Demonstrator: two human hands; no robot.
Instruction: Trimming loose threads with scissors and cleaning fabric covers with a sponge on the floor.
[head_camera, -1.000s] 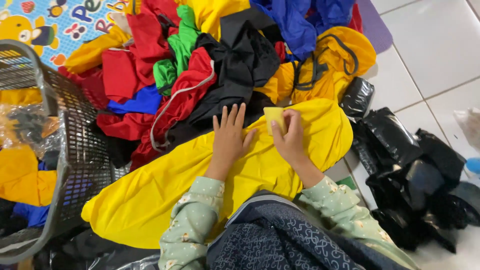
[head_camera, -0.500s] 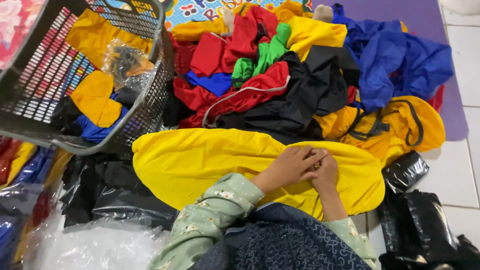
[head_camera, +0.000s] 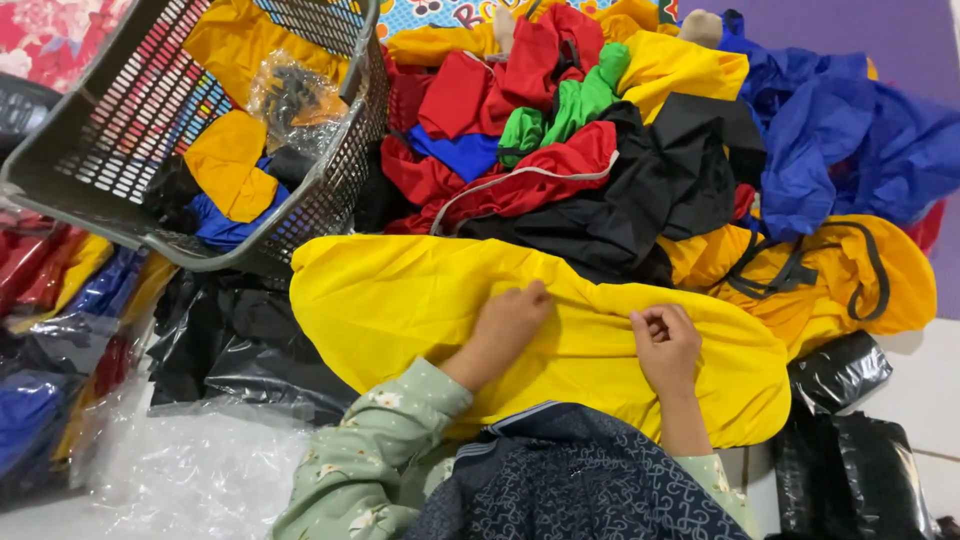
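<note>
We see both hands on the yellow cloth (head_camera: 420, 300), frame centre: left hand (head_camera: 510, 322) pinching its fold, right hand (head_camera: 665, 345) loosely curled.

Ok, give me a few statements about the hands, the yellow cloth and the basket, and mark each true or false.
1. Both hands rest on the yellow cloth. True: left hand, right hand.
2. The grey basket lies to the right of the hands. False: it is upper left.
3. The basket holds only black cloth. False: yellow and blue pieces lie in it.
4. Blue fabric lies at the upper right. True.
5. The right hand's fingers are curled. True.
</note>
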